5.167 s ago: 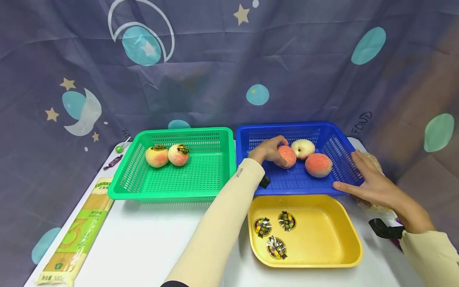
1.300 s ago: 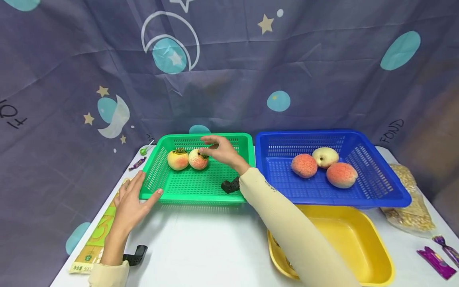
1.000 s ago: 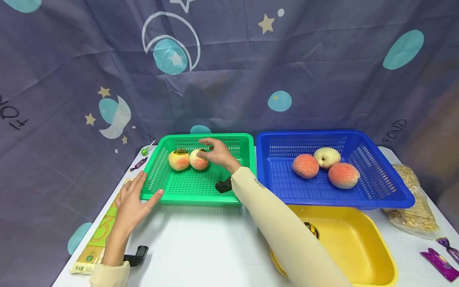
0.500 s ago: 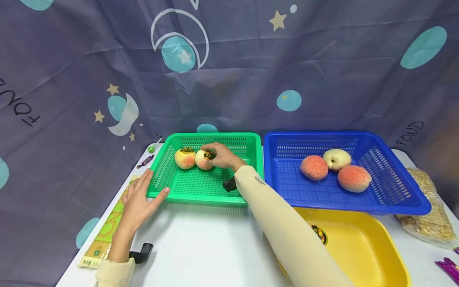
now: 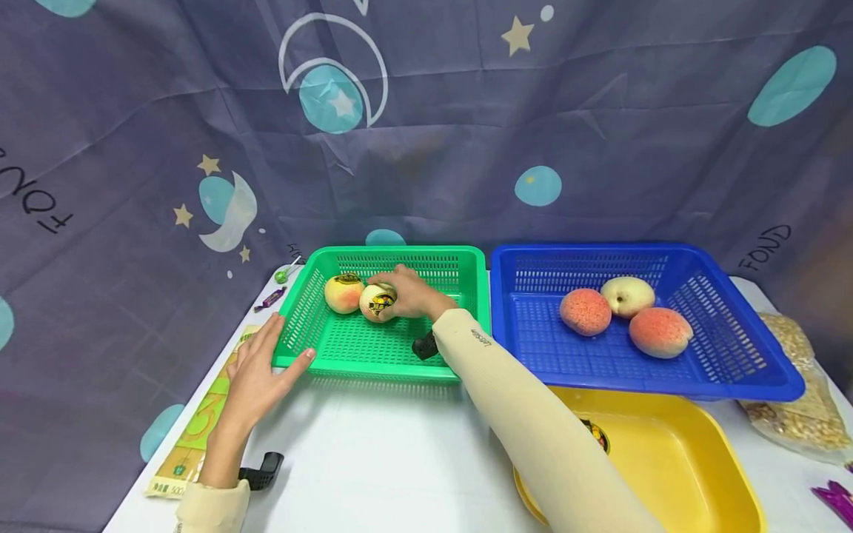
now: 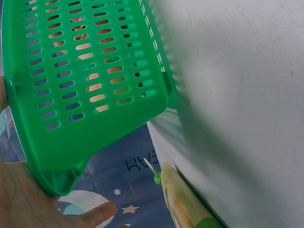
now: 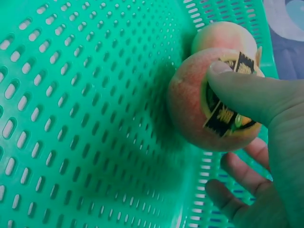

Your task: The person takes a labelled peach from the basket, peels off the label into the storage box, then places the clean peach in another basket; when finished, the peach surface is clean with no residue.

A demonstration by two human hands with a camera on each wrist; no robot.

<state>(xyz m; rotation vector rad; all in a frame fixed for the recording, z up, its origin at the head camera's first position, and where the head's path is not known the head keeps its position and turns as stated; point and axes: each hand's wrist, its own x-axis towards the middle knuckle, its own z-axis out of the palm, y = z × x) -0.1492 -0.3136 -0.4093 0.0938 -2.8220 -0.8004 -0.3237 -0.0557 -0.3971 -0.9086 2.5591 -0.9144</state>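
In the head view, my right hand (image 5: 409,292) grips a peach (image 5: 373,300) inside the green basket (image 5: 393,369). The right wrist view shows the thumb lying over the black-and-gold sticker (image 7: 222,118) on this peach, the other fingers curled beneath it. Just left of it rests a second stickered peach (image 5: 343,296). My left hand (image 5: 260,374) is at the basket's front left corner, fingers extended along the side and thumb over the front rim. The left wrist view shows that hand around the rim corner (image 6: 59,187).
The blue basket (image 5: 640,383) to the right holds three peaches (image 5: 585,311) without visible stickers. Partly behind my right sleeve stands a yellow tub (image 5: 673,451) with a round sticker (image 5: 596,435). A noodle packet (image 5: 200,426), a lollipop (image 5: 281,276) and a wrapped candy (image 5: 269,298) lie at left.
Earlier, my left hand held a peach in the blue basket; now both hands are at the green one. My right hand has closed on the peach and turned it, its sticker now facing front.
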